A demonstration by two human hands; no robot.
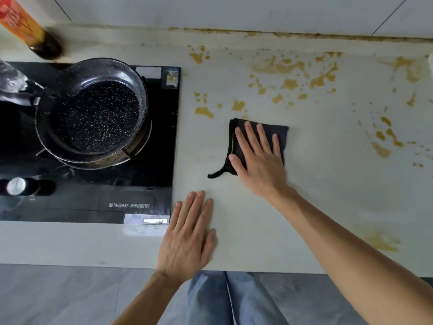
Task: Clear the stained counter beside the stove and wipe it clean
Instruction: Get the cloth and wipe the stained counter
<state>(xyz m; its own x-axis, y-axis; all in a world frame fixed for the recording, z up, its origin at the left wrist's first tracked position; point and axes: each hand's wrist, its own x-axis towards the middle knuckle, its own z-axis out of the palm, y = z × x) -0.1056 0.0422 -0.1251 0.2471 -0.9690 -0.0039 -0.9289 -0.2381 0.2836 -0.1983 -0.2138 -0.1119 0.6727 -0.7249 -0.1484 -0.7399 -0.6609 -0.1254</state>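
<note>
Right hand [259, 158] is flat on the folded dark cloth [280, 134], fingers straight and spread, palm pressing it down onto the pale counter [311, 184]. The cloth sits a little to the right of the stove [161, 146], well apart from its edge, with a thin dark loop [216, 174] trailing out from its near-left corner. A sliver of yellow-green shows along the cloth's left fold.

Left hand [189, 233] lies open too, fingers straight and together, resting palm-down on the counter just beside the stove's front-right corner. It holds nothing.

Yellow-brown stains [290, 84] are splashed across the counter beyond the cloth, thickest toward the back wall, with more blotches [384, 139] off to the right and a fainter smear [379, 240] near the front edge on the right. A crusty brown line [257, 34] runs along the joint where counter meets the wall tiles. The patch of counter between the 2 hands looks plain.

On the black glass stove stands a speckled dark pan [98, 113], seated on the burner ring, its handle [16, 97] reaching off to the left. At the stove's front left is a round knob [16, 186]. Behind the stove, at the top left, a bottle [25, 26] with an orange-red label and dark contents shows blurred.

Below the counter edge, light blue trousers [234, 299] and a grey tiled floor [70, 296].
</note>
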